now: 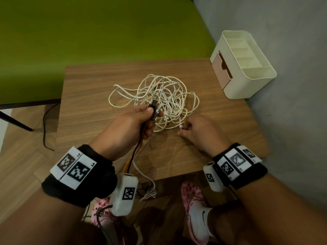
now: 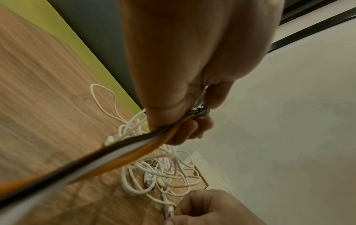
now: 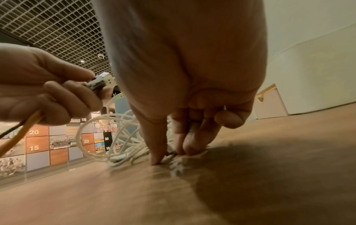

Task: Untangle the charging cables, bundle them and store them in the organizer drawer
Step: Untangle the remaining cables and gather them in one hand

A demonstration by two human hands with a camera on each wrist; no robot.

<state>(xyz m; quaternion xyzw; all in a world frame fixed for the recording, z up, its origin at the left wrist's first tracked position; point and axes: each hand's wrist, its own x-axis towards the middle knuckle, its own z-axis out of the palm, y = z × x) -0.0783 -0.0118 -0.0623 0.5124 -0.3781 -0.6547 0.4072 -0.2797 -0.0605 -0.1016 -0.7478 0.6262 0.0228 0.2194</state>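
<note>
A tangle of white charging cables (image 1: 159,98) lies mid-table, also seen as white cables (image 2: 158,172) and white loops (image 3: 123,137). My left hand (image 1: 141,119) grips several USB plugs (image 1: 154,105) together, with black, white and orange cables (image 1: 131,156) trailing from its fist over the near edge. These held cables (image 2: 115,153) run under the palm of the left hand (image 2: 185,121). My right hand (image 1: 187,127) pinches a white cable end (image 1: 180,126) against the table; its fingertips (image 3: 158,158) press down beside that connector (image 3: 173,156).
A cream organizer (image 1: 247,68) with a pink drawer (image 1: 222,68), partly pulled out, stands at the table's (image 1: 106,76) far right corner against a grey wall. A green surface (image 1: 88,41) lies beyond. Loose cable ends (image 1: 148,191) hang below the near edge.
</note>
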